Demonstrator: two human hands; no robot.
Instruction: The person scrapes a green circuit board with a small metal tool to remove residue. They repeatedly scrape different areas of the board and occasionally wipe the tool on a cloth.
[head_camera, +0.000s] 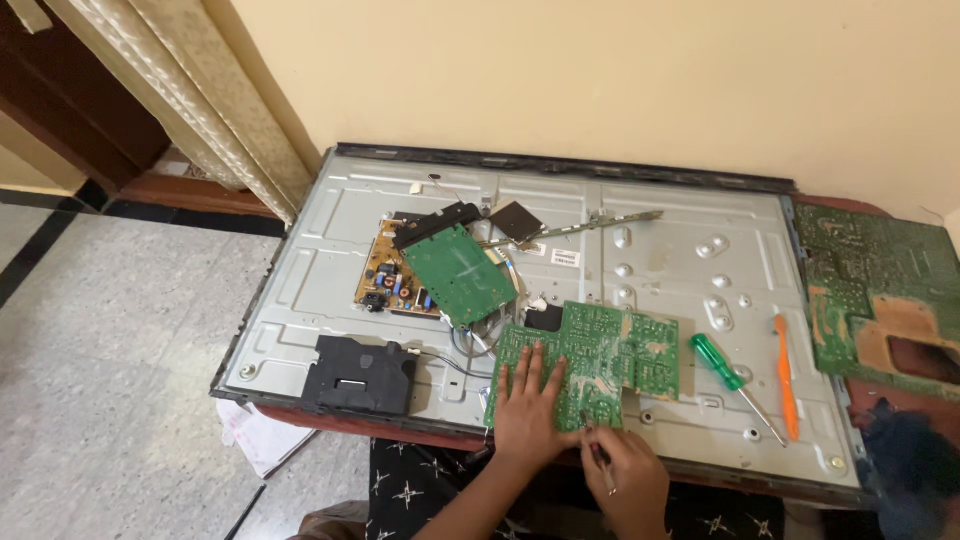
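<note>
Head view: probing a green circuit board (590, 362) on the metal back panel (680, 240) of an opened television.
The left hand (528, 405) lay flat, fingers spread, steadying the board; the right hand (625, 475) pinched a thin probe (600, 462) at its near edge, which apparently next needed careful tip placement.

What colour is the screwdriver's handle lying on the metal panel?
Translucent green, seen in the head view: the screwdriver lies right of the circuit board.

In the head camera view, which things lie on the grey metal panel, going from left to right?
Black speaker box → small green circuit board → large green circuit board under the left hand → green-handled screwdriver → orange toothbrush.
</note>
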